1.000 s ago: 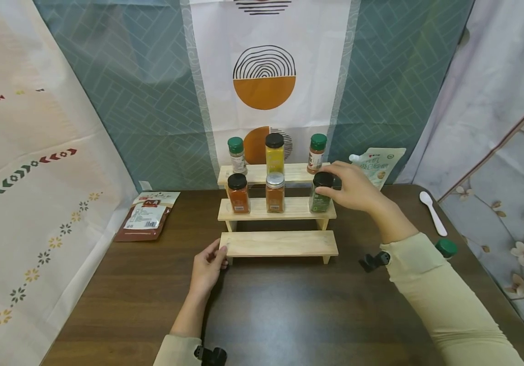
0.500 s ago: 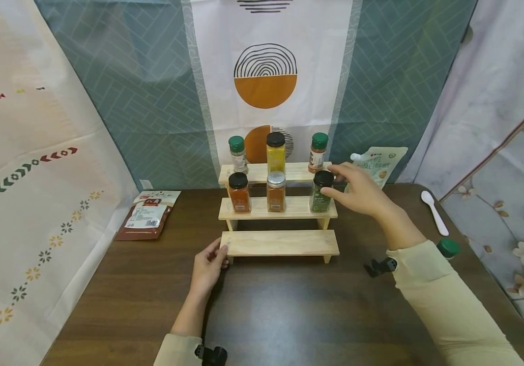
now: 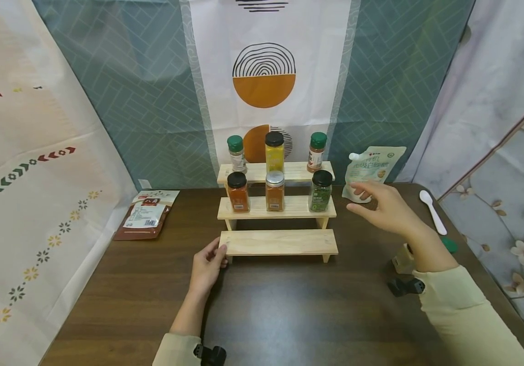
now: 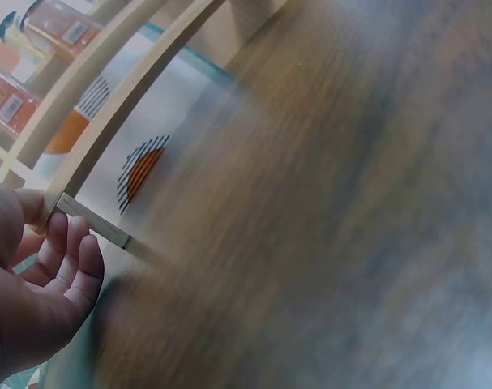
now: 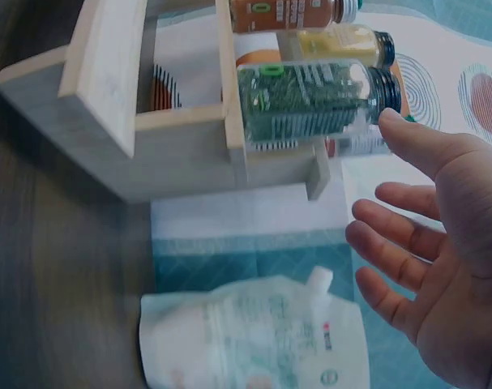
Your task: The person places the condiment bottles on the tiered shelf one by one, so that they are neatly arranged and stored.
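A three-step wooden rack (image 3: pixel 278 243) stands on the table, its lowest step bare. My left hand (image 3: pixel 205 268) grips the left end of that step, thumb above and fingers curled beneath, as the left wrist view shows. To the right of the rack, my right hand (image 3: pixel 383 211) is in the air with loosely bent fingers and holds nothing. The black-lidded jar of green herbs (image 5: pixel 306 99) stands at the right end of the middle step, apart from the hand in the head view. Beside it are a silver-lidded jar (image 3: pixel 274 192) and a black-lidded orange-red jar (image 3: pixel 238 193).
The top step bears a yellow jar (image 3: pixel 274 153) between two green-lidded bottles. A pale green spouted pouch (image 3: pixel 376 161) stands behind my right hand. A white spoon (image 3: pixel 433 212), a green lid (image 3: pixel 449 245) and a beige block (image 3: pixel 403 259) lie rightward. A brown-and-white packet (image 3: pixel 146 216) lies left.
My right hand has let go of the herb jar's black lid and moved away to the right and toward me. The jar stays on the middle step; my left hand has not moved.
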